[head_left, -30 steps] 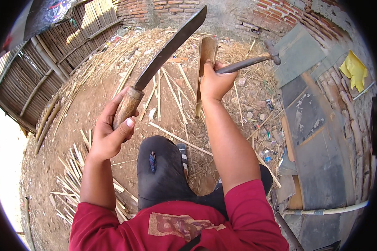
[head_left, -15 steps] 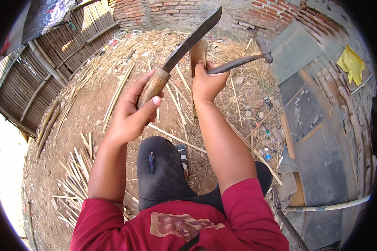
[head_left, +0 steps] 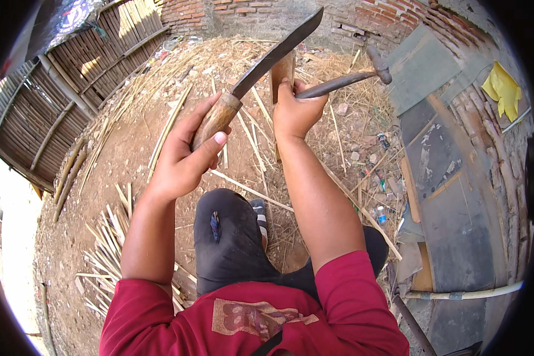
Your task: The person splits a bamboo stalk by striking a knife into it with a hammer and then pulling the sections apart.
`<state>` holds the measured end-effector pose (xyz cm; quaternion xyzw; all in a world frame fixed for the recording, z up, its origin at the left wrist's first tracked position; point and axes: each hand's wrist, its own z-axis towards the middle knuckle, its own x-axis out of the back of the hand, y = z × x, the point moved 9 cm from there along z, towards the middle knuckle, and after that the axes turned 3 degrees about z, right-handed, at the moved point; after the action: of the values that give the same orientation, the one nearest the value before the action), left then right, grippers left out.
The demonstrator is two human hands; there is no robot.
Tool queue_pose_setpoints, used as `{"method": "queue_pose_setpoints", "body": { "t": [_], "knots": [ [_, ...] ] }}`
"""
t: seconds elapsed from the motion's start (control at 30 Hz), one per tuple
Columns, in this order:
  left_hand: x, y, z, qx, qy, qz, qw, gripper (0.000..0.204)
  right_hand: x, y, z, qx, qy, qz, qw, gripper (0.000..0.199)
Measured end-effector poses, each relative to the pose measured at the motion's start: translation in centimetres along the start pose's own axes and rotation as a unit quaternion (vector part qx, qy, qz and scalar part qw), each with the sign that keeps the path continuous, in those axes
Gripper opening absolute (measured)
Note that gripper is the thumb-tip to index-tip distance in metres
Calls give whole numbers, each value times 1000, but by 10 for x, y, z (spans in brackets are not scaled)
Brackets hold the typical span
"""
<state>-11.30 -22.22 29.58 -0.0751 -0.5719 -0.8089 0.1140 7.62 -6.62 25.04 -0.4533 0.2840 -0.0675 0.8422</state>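
My left hand is wrapped round the wooden handle of a machete. Its long dark blade slants up and to the right, crossing in front of a split bamboo piece. My right hand grips a hammer by its dark handle, with the head out to the right. That same hand is up against the bamboo piece, which stands roughly upright; its lower end shows beside my right wrist. Whether the fingers also clasp the bamboo, or the blade touches it, is hard to make out.
Bamboo strips lie heaped at my left, and more are scattered over the dirt ground. Dark sheets and a pole line the right side, near a yellow scrap. A brick wall stands ahead, a bamboo fence at left.
The machete has shifted slightly to the right. The hammer head sits a little farther right and higher in view. Both hands keep the same holds.
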Motion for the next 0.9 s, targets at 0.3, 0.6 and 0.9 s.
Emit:
{"method": "queue_pose_setpoints", "body": {
  "t": [0.3, 0.6, 0.9],
  "knots": [
    [2, 27, 1, -8, 40, 133, 990, 56, 4, 0, 0, 4, 14, 22, 1000, 46],
    [8, 31, -5, -37, 84, 173, 981, 49, 4, 2, -3, -1, -9, 12, 1000, 49],
    [6, 27, -7, -27, 85, 145, 985, 48, 4, 1, -4, 4, -8, -2, 1000, 48]
  ]
}}
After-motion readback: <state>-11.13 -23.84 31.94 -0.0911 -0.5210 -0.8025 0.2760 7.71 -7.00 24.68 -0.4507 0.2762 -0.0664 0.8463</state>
